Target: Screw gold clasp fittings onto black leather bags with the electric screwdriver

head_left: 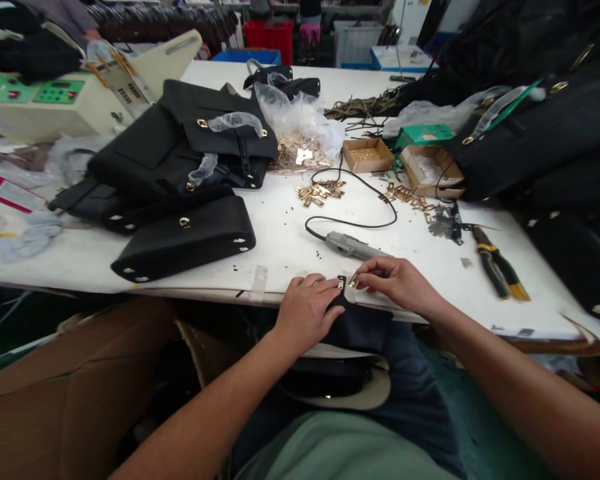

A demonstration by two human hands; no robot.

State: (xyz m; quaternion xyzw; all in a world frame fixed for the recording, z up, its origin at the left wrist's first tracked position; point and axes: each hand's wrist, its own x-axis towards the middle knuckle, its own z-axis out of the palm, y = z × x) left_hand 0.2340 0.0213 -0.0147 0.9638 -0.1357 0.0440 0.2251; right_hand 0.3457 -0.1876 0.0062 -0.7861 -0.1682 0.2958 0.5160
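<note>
White worktable, red crate & blue bins at back; bright, even light.

Bare table ahead between black bag and pliers.

Bright even light, warped soft edges

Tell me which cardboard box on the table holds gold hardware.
The left box, next to the clear plastic bag: gold pieces fill it. The right box holds something white instead.
</note>
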